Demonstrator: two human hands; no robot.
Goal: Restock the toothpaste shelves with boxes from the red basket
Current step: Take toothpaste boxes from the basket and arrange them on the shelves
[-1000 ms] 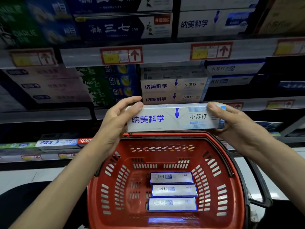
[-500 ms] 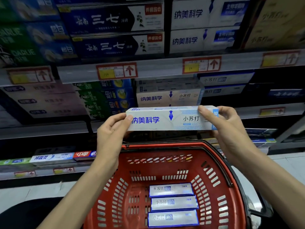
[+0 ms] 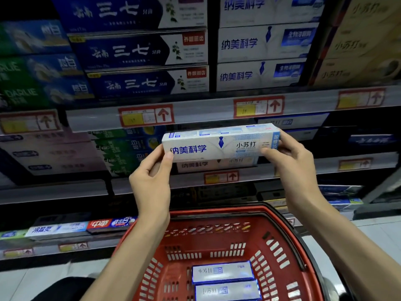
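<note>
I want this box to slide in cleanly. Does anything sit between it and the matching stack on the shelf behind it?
Nothing visible does. Both the left hand and right hand hold the white toothpaste box by its ends, just in front of the matching box on the shelf. The space above that stack is hidden behind the held box.

Red price tags w/ up arrows [image 3: 146,115] along shelf edge; pale tiled floor [image 3: 39,279] at btm left, black shape [image 3: 71,287] on it.
</note>
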